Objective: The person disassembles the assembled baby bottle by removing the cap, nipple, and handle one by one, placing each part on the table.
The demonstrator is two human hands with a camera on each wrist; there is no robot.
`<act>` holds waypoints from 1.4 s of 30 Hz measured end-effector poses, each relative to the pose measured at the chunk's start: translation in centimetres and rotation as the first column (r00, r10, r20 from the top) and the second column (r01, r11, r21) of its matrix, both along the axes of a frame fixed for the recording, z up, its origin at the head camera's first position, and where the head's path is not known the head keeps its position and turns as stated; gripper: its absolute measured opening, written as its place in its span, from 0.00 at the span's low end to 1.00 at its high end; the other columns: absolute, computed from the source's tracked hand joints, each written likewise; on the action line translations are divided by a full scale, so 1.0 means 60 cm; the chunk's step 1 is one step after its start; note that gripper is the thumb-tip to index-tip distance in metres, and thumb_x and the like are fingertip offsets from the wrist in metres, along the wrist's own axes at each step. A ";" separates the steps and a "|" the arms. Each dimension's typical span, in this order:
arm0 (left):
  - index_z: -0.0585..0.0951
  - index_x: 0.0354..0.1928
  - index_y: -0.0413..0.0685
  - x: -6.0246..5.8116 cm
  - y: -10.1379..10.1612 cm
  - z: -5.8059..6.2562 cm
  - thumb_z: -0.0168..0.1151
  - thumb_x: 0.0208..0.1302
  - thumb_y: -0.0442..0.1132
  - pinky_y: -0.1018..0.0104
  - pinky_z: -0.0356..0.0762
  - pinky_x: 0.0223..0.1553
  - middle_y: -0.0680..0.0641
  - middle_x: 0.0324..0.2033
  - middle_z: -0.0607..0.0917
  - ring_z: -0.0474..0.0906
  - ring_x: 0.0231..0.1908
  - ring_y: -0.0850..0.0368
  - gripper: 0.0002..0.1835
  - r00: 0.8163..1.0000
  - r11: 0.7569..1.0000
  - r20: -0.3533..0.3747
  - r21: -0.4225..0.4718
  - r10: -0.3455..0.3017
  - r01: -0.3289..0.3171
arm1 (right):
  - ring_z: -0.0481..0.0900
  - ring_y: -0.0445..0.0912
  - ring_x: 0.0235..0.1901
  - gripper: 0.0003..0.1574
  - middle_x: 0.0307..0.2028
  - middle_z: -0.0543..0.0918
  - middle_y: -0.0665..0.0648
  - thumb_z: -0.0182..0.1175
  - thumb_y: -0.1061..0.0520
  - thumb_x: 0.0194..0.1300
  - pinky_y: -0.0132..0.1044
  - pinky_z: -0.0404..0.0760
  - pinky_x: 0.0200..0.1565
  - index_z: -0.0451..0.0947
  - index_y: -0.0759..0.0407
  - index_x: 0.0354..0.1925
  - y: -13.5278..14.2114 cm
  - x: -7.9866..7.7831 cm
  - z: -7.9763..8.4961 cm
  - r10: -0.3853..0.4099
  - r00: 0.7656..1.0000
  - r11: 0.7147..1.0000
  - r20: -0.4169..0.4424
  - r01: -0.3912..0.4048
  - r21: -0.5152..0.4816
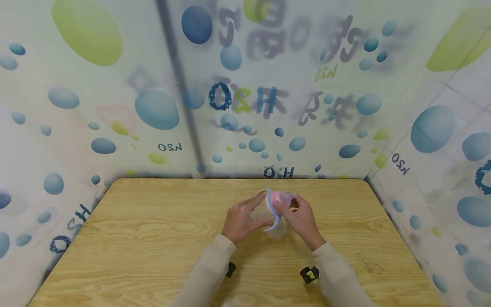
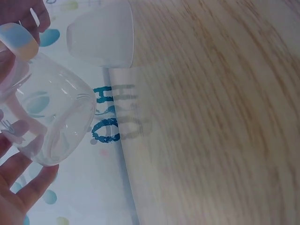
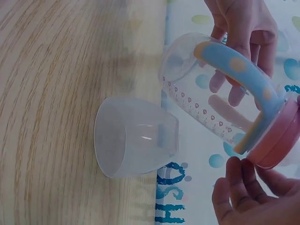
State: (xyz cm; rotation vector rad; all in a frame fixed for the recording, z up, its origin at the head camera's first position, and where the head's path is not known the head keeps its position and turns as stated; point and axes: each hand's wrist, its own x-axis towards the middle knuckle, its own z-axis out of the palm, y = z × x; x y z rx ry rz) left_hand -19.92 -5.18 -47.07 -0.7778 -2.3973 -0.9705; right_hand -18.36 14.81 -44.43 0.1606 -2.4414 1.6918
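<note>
A clear baby bottle is held tilted above the table, with blue, orange-dotted handles and a pink collar. My left hand grips the clear body, its fingers spread around it. At the other end, the thumb and fingers of my right hand hold the pink collar. A clear teat-like tip sticks out past the collar in the head view. Below the bottle, a translucent cap stands on the table with its wide rim down.
The wood-grain table meets a back wall printed with blue and green drops. Side walls flank it left and right. Black wrist devices show by both sleeves. A faint dark mark lies on the table at right.
</note>
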 end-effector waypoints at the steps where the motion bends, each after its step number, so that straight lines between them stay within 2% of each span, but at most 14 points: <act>1: 0.76 0.67 0.56 0.000 -0.001 0.000 0.79 0.47 0.56 0.58 0.83 0.36 0.48 0.56 0.83 0.87 0.43 0.53 0.43 1.000 1.000 0.006 0.006 -0.009 0.009 | 0.76 0.47 0.40 0.21 0.42 0.82 0.58 0.68 0.51 0.65 0.34 0.78 0.42 0.79 0.62 0.51 0.001 0.000 0.000 0.021 1.000 1.000 -0.001 -0.021 -0.013; 5: 0.75 0.69 0.56 -0.001 -0.001 0.000 0.79 0.49 0.53 0.55 0.83 0.46 0.50 0.60 0.80 0.82 0.53 0.52 0.43 0.998 0.999 0.041 0.020 -0.042 0.041 | 0.75 0.50 0.45 0.27 0.50 0.80 0.60 0.67 0.54 0.66 0.33 0.78 0.45 0.75 0.62 0.60 0.008 0.001 0.001 0.086 0.996 0.995 0.006 -0.085 -0.051; 8: 0.74 0.69 0.57 -0.001 -0.002 -0.001 0.79 0.49 0.51 0.53 0.81 0.51 0.51 0.61 0.79 0.80 0.57 0.52 0.43 0.996 0.998 0.064 0.030 -0.063 0.061 | 0.74 0.52 0.50 0.30 0.55 0.78 0.61 0.66 0.54 0.67 0.34 0.77 0.49 0.73 0.61 0.63 0.012 0.002 0.002 0.117 0.993 0.992 0.017 -0.116 -0.058; 17: 0.74 0.69 0.53 -0.001 -0.001 -0.003 0.80 0.49 0.49 0.51 0.81 0.49 0.48 0.61 0.80 0.80 0.56 0.49 0.43 0.996 0.996 0.027 0.026 -0.083 0.083 | 0.73 0.55 0.54 0.35 0.60 0.76 0.61 0.66 0.57 0.66 0.35 0.76 0.53 0.68 0.63 0.67 0.019 0.003 0.004 0.169 0.985 0.981 0.044 -0.164 -0.102; 25: 0.74 0.69 0.54 0.000 0.000 0.000 0.79 0.49 0.51 0.52 0.81 0.51 0.49 0.61 0.80 0.79 0.57 0.51 0.43 0.995 0.997 0.058 0.021 -0.080 0.079 | 0.72 0.55 0.57 0.35 0.62 0.74 0.62 0.65 0.57 0.67 0.38 0.74 0.56 0.66 0.62 0.69 0.021 0.003 0.003 0.183 0.981 0.978 0.060 -0.175 -0.111; 29: 0.74 0.69 0.55 0.001 0.000 -0.001 0.79 0.50 0.52 0.54 0.80 0.52 0.50 0.61 0.80 0.79 0.57 0.52 0.43 0.995 0.997 0.068 0.015 -0.077 0.076 | 0.72 0.55 0.57 0.36 0.63 0.73 0.62 0.64 0.57 0.68 0.35 0.74 0.56 0.65 0.62 0.70 0.021 0.004 0.001 0.179 0.983 0.979 0.049 -0.173 -0.105; 34: 0.74 0.69 0.55 0.001 -0.001 -0.002 0.79 0.48 0.53 0.54 0.82 0.47 0.50 0.60 0.81 0.81 0.54 0.52 0.43 0.998 0.999 0.042 0.003 -0.052 0.052 | 0.73 0.54 0.54 0.37 0.61 0.74 0.63 0.64 0.56 0.68 0.37 0.76 0.50 0.64 0.64 0.70 0.015 0.004 -0.006 0.117 0.993 0.992 0.009 -0.116 -0.050; 38: 0.75 0.68 0.55 0.000 -0.001 -0.003 0.80 0.47 0.54 0.55 0.84 0.42 0.50 0.58 0.82 0.84 0.51 0.52 0.44 1.000 1.000 0.001 -0.011 -0.013 0.013 | 0.76 0.52 0.45 0.33 0.49 0.79 0.61 0.66 0.51 0.67 0.40 0.76 0.44 0.71 0.63 0.64 0.009 0.002 -0.007 0.006 1.000 1.000 -0.010 -0.006 0.016; 42: 0.76 0.67 0.55 -0.001 -0.002 -0.005 0.79 0.46 0.56 0.55 0.84 0.40 0.50 0.57 0.83 0.85 0.48 0.52 0.43 1.000 0.999 -0.021 -0.028 0.018 -0.019 | 0.76 0.49 0.38 0.28 0.38 0.79 0.57 0.67 0.42 0.64 0.39 0.76 0.41 0.77 0.60 0.51 0.002 0.002 -0.002 -0.082 0.997 0.993 0.005 0.082 0.083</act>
